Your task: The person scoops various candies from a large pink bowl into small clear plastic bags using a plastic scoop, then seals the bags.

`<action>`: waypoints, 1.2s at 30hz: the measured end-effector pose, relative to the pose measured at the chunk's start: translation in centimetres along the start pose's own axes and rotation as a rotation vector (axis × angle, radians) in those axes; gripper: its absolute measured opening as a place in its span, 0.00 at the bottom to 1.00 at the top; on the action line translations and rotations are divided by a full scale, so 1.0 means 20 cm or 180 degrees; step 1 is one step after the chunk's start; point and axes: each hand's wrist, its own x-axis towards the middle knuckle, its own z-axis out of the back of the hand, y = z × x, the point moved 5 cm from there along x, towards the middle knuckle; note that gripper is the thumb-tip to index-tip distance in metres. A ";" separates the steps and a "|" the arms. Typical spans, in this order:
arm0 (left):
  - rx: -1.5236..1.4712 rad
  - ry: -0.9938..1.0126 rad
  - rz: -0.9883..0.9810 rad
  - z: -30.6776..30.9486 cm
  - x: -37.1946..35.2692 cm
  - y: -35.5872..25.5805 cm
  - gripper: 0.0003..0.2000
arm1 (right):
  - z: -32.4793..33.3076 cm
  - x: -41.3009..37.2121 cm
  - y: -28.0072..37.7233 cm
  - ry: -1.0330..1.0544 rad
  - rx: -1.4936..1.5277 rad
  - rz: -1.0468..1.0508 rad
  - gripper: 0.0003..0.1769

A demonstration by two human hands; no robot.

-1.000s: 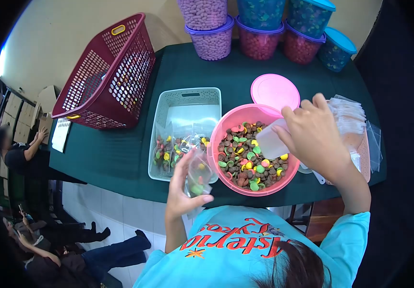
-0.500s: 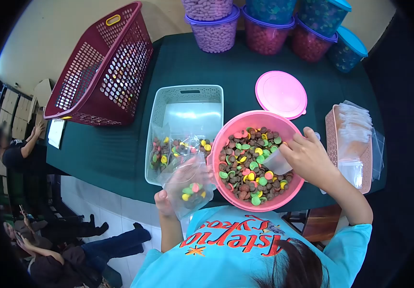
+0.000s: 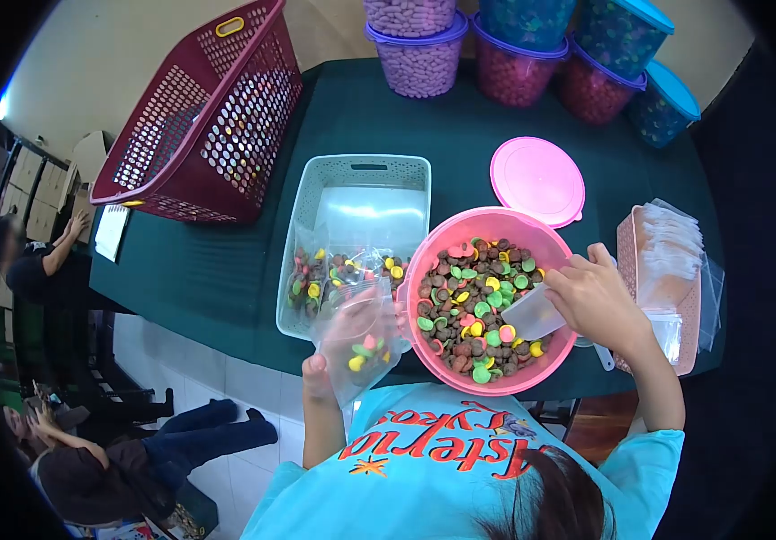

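Note:
My left hand [image 3: 318,376] grips a clear plastic bag [image 3: 352,355] holding a few colored sweets; its fingers show through the film. Right of it is a pink tub [image 3: 413,346], filled with small round brown, green, yellow and pink sweets [image 3: 460,301]. Over the tub's right side, my right hand [image 3: 597,301] is closed on a translucent scoop [image 3: 532,315], whose front end lies down among the sweets. Behind the bag stands a pale green basket [image 3: 293,243] with filled bags [image 3: 311,279] in its near end.
A pink lid [image 3: 538,177] lies behind the tub. To the right, a pink basket [image 3: 627,256] carries flat clear bags [image 3: 667,238]. A tall maroon basket [image 3: 226,135] stands at back left, near lidded tubs [image 3: 417,67]. Other people [image 3: 41,270] are off to the left.
My right hand has shifted slightly, and more of the scoop shows within the tub. The bag in my left hand has tilted a little. The whole view has moved slightly.

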 end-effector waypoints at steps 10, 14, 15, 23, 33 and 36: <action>0.0526 0.0040 -0.0326 -0.04 -0.13 0.02 0.54 | -0.04 -0.02 0.05 0.0081 0.0089 -0.0057 0.07; 0.0163 0.0121 -0.0531 -0.04 -0.16 0.05 0.54 | -0.10 -0.02 0.06 0.0085 0.0317 -0.0292 0.07; 0.0161 0.0122 -0.0535 -0.03 -0.16 0.06 0.54 | -0.10 -0.03 0.07 0.0067 0.0377 -0.0440 0.07; 0.0359 -0.0267 -0.0352 0.00 -0.15 0.08 0.50 | -0.21 -0.01 0.24 -0.0610 0.0133 -0.0817 0.05; 0.0266 0.0178 -0.0216 0.03 -0.06 0.10 0.51 | -0.13 0.11 0.27 -0.1625 -0.0237 0.0441 0.08; 0.0286 -0.0076 -0.0167 -0.03 -0.07 0.08 0.51 | -0.15 0.10 0.24 -0.1309 0.0068 0.0567 0.06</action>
